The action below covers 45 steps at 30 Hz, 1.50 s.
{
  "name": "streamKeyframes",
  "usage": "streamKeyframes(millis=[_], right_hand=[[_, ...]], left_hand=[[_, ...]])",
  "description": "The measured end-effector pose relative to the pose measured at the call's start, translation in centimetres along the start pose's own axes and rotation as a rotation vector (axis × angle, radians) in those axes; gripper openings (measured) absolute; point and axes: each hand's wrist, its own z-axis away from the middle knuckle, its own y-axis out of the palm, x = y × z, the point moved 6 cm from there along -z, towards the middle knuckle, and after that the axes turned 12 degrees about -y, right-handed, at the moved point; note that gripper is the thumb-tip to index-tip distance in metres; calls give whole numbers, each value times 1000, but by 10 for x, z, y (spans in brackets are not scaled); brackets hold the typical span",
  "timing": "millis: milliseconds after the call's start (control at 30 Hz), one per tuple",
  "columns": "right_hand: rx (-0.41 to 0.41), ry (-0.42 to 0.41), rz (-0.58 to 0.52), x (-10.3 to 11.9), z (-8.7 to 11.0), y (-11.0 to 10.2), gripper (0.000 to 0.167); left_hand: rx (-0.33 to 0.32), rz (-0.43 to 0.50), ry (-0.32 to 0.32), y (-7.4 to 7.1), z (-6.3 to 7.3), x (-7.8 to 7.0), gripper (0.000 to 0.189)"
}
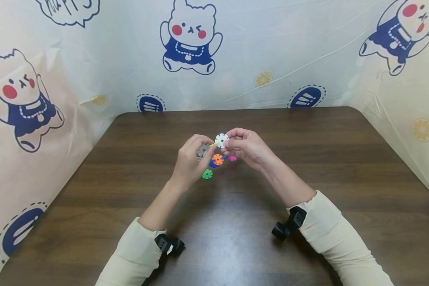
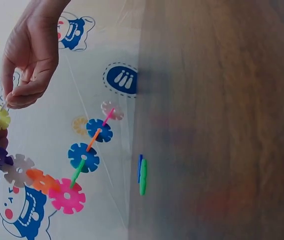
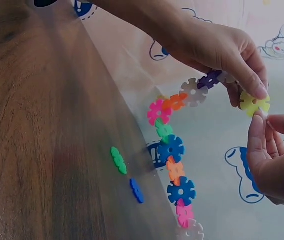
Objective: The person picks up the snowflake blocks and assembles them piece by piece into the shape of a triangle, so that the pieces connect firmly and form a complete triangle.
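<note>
My left hand (image 1: 191,161) pinches a yellow notched plastic disc (image 3: 251,104) at one end of a chain of linked discs. My right hand (image 1: 248,149) pinches a white notched disc (image 1: 221,140) between thumb and fingers. Its edge meets the yellow disc's edge. From my left hand the chain hangs in a curve: a purple disc (image 3: 210,79), a whitish disc (image 3: 193,92), an orange disc (image 3: 174,102), a pink disc (image 3: 158,112), then green, blue, orange, blue, pink and a pale end disc (image 3: 190,231).
On the brown table (image 1: 128,178) below the hands lie a loose green disc (image 3: 118,160) and a loose blue disc (image 3: 137,191). A patterned white sheet (image 1: 128,47) stands along the table's back and sides.
</note>
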Motion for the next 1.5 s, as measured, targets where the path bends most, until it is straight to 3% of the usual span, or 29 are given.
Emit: streamKeyframes(millis=[233, 500, 633, 767, 933, 1200, 1500], right_hand=[[25, -26, 65, -2, -3, 2, 9], [32, -24, 269, -18, -17, -6, 17], [71, -11, 464, -35, -30, -10, 21], [132, 17, 729, -54, -42, -12, 21], [252, 36, 976, -69, -54, -13, 23], [369, 109, 1038, -83, -65, -17, 27], [432, 44, 1174, -92, -67, -13, 26]], left_hand=[[-49, -20, 5, -7, 0, 1, 12], [-142, -87, -73, -27, 1, 16, 9], [-207, -96, -93, -37, 2, 22, 9], [-277, -98, -117, -46, 2, 26, 8], [-306, -122, -165, -53, 1, 30, 8], [-298, -144, -224, -59, 3, 35, 12], [-308, -133, -221, -59, 4, 37, 12]])
